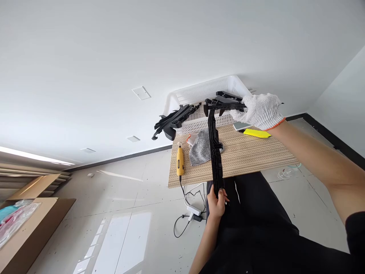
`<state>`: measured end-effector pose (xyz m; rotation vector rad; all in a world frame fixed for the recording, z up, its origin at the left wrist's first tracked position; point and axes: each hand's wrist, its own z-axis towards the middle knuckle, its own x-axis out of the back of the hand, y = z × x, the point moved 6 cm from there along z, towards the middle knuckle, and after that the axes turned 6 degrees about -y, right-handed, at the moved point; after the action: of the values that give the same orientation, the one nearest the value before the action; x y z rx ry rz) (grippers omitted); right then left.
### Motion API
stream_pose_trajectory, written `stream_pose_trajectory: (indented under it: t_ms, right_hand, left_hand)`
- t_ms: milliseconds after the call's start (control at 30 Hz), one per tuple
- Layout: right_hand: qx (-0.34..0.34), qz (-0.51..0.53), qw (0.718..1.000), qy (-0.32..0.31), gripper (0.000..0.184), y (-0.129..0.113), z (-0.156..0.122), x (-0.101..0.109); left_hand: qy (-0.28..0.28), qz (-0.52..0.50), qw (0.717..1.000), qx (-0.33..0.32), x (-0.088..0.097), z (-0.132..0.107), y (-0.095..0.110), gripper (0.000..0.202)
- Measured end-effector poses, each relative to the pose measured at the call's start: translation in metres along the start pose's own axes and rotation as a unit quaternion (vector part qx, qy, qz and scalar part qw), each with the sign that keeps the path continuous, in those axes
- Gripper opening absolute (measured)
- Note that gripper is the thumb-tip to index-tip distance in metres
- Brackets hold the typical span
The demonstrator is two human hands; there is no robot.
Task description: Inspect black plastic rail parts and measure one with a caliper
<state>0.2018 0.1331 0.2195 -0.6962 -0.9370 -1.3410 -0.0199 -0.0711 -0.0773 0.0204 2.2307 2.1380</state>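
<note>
My bare left hand (217,201) grips the lower end of a long black plastic part (216,152), which stands up over the table's front edge. In a white knit glove with an orange cuff, my right hand (258,110) is closed around a black caliper (225,107). The caliper's jaws are at the upper end of the plastic part; whether they touch it, I cannot tell. Behind them, a white plastic basket (211,84) holds more black plastic parts (179,116), some sticking out over its left side.
On the wood-striped table (245,154) lie a yellow rotary tool (180,161), a grey cloth glove (200,148) and a yellow-handled brush or knife (256,133). Cables and a white power adapter (194,210) are on the floor. A cardboard box (42,224) stands at left.
</note>
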Motion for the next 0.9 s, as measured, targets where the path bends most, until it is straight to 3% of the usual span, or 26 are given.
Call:
stream_pose_trajectory:
  t_ms: [367,567,900]
  right_hand:
    - [0.044,-0.009,0.998,-0.054,0.059,-0.015,0.001,0.002]
    - [0.045,-0.007,0.998,-0.045,0.071,-0.011,0.001,-0.004]
    - [0.023,-0.015,0.997,-0.066,0.072,-0.008,0.002,-0.007]
  left_hand:
    - [-0.005,0.0,1.0,-0.002,-0.001,-0.001,0.002,0.029]
    - [-0.003,-0.011,1.0,-0.002,-0.001,-0.001,0.002,0.029]
    - [0.003,0.003,1.0,-0.003,-0.001,-0.001,0.005,0.032]
